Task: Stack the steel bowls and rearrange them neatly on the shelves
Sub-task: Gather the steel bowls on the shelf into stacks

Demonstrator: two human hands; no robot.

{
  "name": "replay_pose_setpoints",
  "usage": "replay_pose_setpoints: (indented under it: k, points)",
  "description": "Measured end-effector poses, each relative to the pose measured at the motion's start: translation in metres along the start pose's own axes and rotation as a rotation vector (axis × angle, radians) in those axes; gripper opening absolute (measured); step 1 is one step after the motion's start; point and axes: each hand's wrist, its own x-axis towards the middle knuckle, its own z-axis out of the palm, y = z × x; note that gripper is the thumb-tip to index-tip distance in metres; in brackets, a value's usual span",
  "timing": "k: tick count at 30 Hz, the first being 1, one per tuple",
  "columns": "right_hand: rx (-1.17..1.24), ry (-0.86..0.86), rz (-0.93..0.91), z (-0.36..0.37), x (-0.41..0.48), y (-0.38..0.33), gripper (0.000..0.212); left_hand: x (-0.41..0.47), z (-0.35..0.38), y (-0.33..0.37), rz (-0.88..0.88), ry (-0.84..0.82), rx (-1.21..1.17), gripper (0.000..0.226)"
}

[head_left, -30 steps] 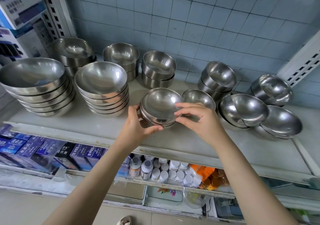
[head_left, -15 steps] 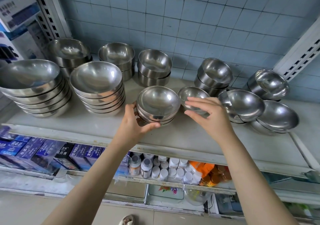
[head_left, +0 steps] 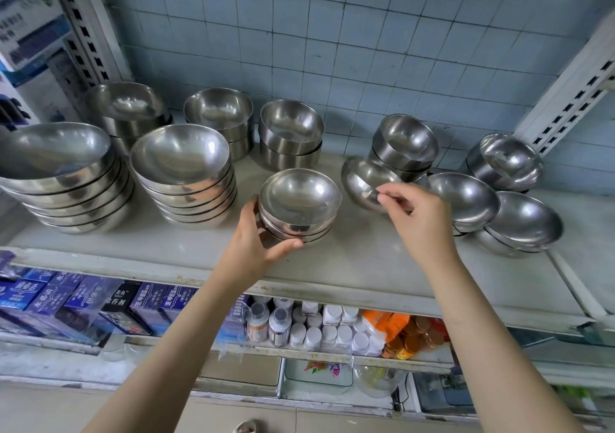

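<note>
R hand [head_left: 420, 221] off the short stack [head_left: 299, 204], onto a loose bowl [head_left: 364, 179].
L hand [head_left: 255, 244] still clamps the short stack on the shelf [head_left: 366, 266]; R hand, now apart to its right, pinches the loose bowl's rim, tipping it. Prob. next on top.

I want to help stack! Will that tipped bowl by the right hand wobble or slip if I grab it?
Probably wobbly: the tipped bowl has a round bottom, so it likely rocks. Its shiny steel looks slippery; the right hand pinches the rim. Thin walls suggest it is light.
</note>
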Motion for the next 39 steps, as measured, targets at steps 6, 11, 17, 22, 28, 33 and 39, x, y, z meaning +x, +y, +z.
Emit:
replay_pose_setpoints:
  k: [6,11,17,22,28,33,39]
  points:
    - [-0.007,-0.090,-0.322,0.008,0.003,-0.057,0.008,0.002,-0.004,-0.001,0.011,-0.034,-0.110,0.102]
    - [0.014,-0.227,-0.347,0.033,-0.013,-0.054,0.007,0.002,-0.004,-0.001,0.037,-0.018,-0.138,0.096]
    - [0.055,-0.297,-0.290,0.027,-0.007,-0.051,0.011,0.002,-0.003,0.002,0.024,-0.015,-0.144,0.088]
    - [0.039,-0.242,-0.142,0.005,-0.011,-0.047,0.031,0.009,0.007,0.008,0.014,-0.033,-0.155,0.082]
    - [-0.453,0.070,0.119,-0.057,-0.010,0.012,0.036,0.018,0.032,0.016,-0.004,-0.095,-0.215,0.097]
    - [-0.506,-0.133,0.274,-0.068,-0.021,0.035,0.027,0.020,0.042,0.017,-0.010,-0.130,-0.235,0.100]
    - [-0.339,-0.135,0.257,-0.078,-0.023,0.041,0.024,0.017,0.040,0.018,-0.006,-0.136,-0.212,0.108]
